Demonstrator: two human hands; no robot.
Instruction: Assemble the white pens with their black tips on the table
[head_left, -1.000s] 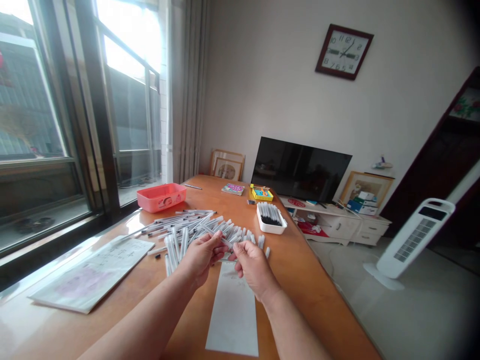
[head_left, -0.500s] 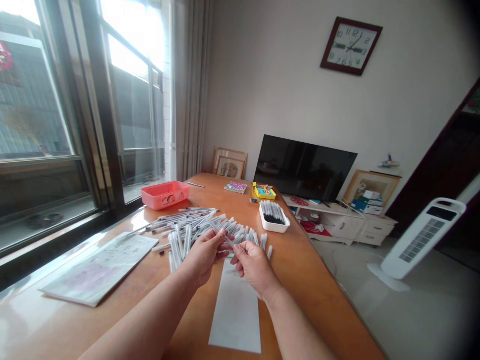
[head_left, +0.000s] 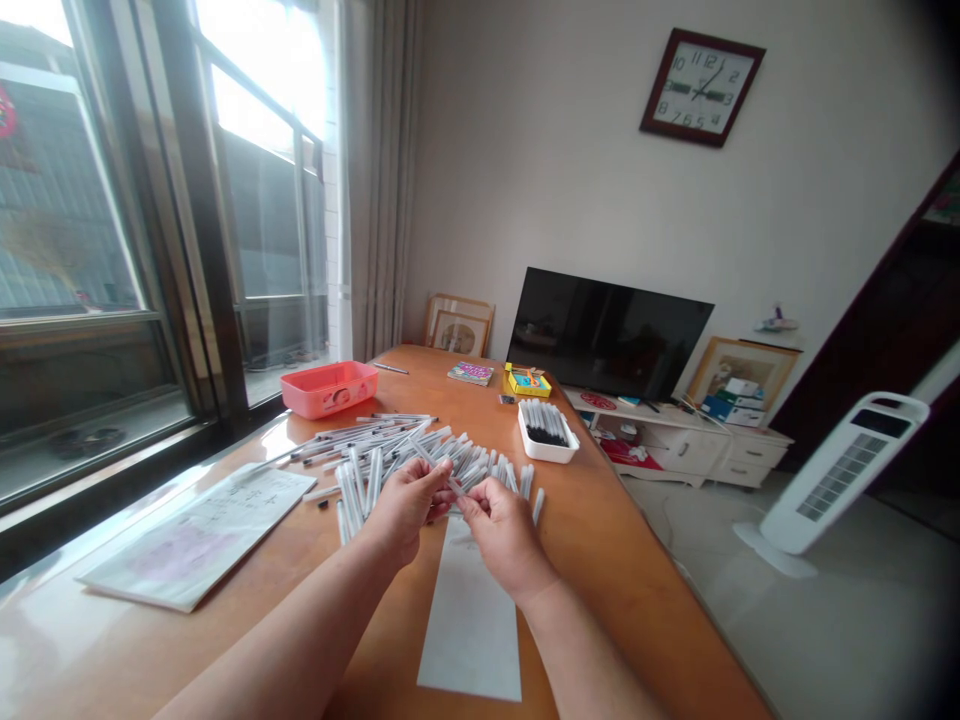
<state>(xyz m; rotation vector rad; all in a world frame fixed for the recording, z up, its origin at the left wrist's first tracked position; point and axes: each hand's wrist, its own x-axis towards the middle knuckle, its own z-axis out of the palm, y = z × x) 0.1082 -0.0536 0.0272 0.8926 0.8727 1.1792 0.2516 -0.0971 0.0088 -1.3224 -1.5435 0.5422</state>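
Between my two hands is a slim, pale, translucent pen (head_left: 456, 488), held over the near edge of the pile. My left hand (head_left: 411, 503) is closed around its far part, thumb on top. At the near end, my right hand (head_left: 501, 522) pinches it between thumb and forefinger; the fingers partly hide that end. Many similar pens (head_left: 367, 478) lie heaped just beyond and left of my hands, some with dark tips. Beneath my right hand a long white paper sheet (head_left: 472, 620) stretches towards me.
A white tray (head_left: 551, 452) of upright pens stands at the right edge of the wooden table (head_left: 600, 600). Further back are a pink bin (head_left: 330, 390), a yellow box (head_left: 527, 382) and a colourful booklet (head_left: 471, 373). A larger booklet (head_left: 202, 540) lies at left; a small black cap (head_left: 323, 504) is nearby.
My right hand has shifted slightly left and up along the pen, closer to my left hand. The left hand stays almost in place. The camera view has moved a little.
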